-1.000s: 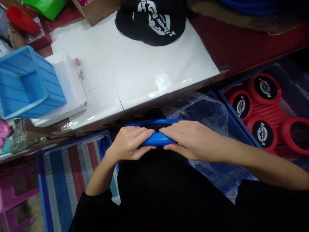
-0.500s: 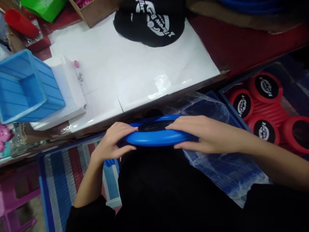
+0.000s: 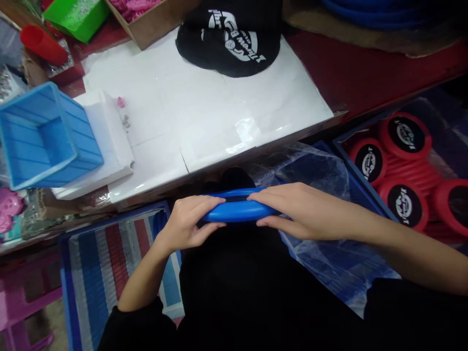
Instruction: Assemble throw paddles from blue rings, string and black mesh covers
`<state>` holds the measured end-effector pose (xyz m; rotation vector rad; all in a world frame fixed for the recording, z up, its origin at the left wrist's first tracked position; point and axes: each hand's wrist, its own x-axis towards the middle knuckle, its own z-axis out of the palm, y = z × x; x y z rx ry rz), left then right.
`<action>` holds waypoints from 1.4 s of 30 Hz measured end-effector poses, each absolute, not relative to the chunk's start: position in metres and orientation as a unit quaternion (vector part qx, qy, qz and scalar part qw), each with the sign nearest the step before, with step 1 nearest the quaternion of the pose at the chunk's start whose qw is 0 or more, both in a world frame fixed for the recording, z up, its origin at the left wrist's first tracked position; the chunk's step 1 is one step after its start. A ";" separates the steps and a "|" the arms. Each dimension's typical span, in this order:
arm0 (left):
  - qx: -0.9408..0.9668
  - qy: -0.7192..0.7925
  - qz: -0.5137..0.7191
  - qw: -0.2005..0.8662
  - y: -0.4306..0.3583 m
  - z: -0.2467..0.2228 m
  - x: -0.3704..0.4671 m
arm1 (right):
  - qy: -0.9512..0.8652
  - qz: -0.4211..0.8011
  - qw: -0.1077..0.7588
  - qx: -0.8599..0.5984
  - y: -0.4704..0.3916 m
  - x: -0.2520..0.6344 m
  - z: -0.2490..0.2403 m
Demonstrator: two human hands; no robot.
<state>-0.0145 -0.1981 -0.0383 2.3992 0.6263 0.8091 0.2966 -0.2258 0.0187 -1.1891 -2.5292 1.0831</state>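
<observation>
Partly closed, your left hand (image 3: 190, 222) and right hand (image 3: 298, 209) pinch the blue disc (image 3: 239, 211) at its rim, thumbs below, on your side of the white worktop's (image 3: 183, 109) near edge. Even pressure should keep it level; that edge likely crowds forward moves, with more room above.

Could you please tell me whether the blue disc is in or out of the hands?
The disc is in: the left hand and right hand grip it at opposite sides, fingers above, thumbs below.
</observation>
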 end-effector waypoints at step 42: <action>0.849 0.226 0.361 0.313 -0.178 -0.074 -0.024 | -0.889 0.213 0.139 -0.381 -0.213 0.280 0.001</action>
